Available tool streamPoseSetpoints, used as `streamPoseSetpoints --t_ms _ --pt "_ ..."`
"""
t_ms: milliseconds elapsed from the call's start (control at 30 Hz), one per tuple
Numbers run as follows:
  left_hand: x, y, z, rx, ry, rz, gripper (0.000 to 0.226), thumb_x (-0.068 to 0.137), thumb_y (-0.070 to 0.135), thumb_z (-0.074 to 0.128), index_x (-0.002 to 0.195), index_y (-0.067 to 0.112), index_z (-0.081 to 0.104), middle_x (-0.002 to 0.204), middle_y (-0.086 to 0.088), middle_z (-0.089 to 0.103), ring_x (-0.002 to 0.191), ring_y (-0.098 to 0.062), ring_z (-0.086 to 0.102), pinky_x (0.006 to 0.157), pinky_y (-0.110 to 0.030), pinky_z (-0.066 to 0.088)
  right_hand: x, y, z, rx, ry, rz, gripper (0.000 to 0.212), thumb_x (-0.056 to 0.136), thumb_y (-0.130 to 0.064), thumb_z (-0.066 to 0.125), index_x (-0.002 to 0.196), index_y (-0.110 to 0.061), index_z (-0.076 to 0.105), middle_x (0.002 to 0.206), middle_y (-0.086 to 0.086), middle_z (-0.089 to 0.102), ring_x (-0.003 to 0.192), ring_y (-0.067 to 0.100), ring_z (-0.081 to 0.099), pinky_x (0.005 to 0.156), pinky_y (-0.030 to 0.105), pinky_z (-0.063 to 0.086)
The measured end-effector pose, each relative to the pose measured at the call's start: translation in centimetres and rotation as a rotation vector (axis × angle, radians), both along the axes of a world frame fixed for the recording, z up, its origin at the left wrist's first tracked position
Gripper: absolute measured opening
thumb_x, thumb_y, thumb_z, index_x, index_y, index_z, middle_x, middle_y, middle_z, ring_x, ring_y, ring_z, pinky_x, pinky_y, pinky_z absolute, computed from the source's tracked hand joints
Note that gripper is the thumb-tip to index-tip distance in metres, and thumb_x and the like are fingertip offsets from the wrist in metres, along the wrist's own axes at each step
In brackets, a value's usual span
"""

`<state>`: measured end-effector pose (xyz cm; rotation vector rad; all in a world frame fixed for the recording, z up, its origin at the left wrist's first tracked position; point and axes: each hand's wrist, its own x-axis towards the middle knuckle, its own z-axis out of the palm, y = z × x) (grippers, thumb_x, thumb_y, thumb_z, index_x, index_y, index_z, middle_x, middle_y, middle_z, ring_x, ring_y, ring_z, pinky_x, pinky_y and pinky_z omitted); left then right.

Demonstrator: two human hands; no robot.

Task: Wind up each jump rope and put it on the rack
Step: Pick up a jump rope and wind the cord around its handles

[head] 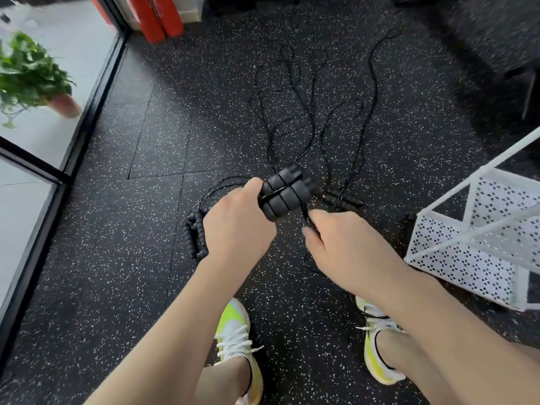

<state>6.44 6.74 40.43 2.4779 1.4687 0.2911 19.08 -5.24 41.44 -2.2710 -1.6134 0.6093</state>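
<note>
My left hand (238, 220) grips a pair of black foam jump rope handles (285, 192), held side by side above the floor. My right hand (339, 241) pinches the thin black cord (306, 216) just below the handles. One turn of cord crosses the handles. Another jump rope's handles (194, 235) lie on the floor left of my left hand. A third pair of handles (343, 198) lies to the right of the held ones. Loose black cords (292, 112) trail away across the floor. The white perforated metal rack (473, 247) stands at the right.
The floor is black speckled rubber. A glass wall with a black frame (87, 118) runs along the left, with a potted plant (32, 77) behind it. Red cylinders (159, 19) stand at the far end. My two shoes (236, 331) are below my arms.
</note>
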Motion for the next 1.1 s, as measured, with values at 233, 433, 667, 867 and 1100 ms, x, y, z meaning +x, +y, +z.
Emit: streamPoseSetpoints --t_ms 233,433,667,867,1100 --pt "-0.4 -1.8 -1.3 0.093 0.174 -0.276 0.039 0.078 0.025 0.068 0.094 0.031 0.033 0.085 0.008 0.05 0.081 -0.024 0.053 0.066 -0.033 0.03 1.6 -0.6 2.9 0.038 0.04 0.141 0.013 0.101 -0.036 0.057 0.106 -0.03 0.067 0.082 -0.014 0.063 0.074 0.006 0.058 0.067 0.027 0.047" --pt "-0.1 -2.8 -2.2 0.221 0.054 -0.449 0.035 0.058 0.014 0.075 0.085 0.022 0.056 0.067 0.005 0.05 0.062 -0.026 0.053 0.058 -0.031 0.029 4.9 -0.9 3.8 0.088 0.388 -0.047 0.017 0.069 -0.033 0.089 0.076 -0.037 0.075 0.059 -0.022 0.06 0.052 0.001 0.049 0.051 0.015 0.038" --pt "-0.2 -2.2 -1.3 0.248 -0.078 -0.53 0.033 0.061 0.014 0.072 0.093 0.022 0.066 0.068 0.006 0.05 0.065 -0.025 0.052 0.06 -0.036 0.044 6.0 -1.0 4.1 0.251 0.512 0.006 0.017 0.063 -0.028 0.092 0.075 -0.034 0.08 0.077 -0.011 0.069 0.068 0.004 0.056 0.063 0.014 0.041" --pt "-0.4 -1.8 -0.9 0.239 -0.16 -0.569 0.033 0.066 0.018 0.063 0.098 0.021 0.068 0.071 0.006 0.051 0.067 -0.024 0.053 0.062 -0.039 0.047 6.7 -0.8 3.9 0.305 0.652 -0.025 0.01 0.071 -0.024 0.085 0.08 -0.023 0.083 0.085 -0.006 0.075 0.084 0.007 0.069 0.08 0.015 0.05" --pt "-0.1 -2.5 0.4 0.031 -0.37 -0.514 0.043 0.063 0.018 0.064 0.106 0.025 0.064 0.083 0.008 0.062 0.08 -0.021 0.059 0.068 -0.038 0.051 6.1 0.3 2.3 0.409 1.116 -0.169 0.008 0.073 -0.02 0.074 0.075 -0.019 0.082 0.082 0.0 0.077 0.078 0.009 0.069 0.071 0.019 0.054"
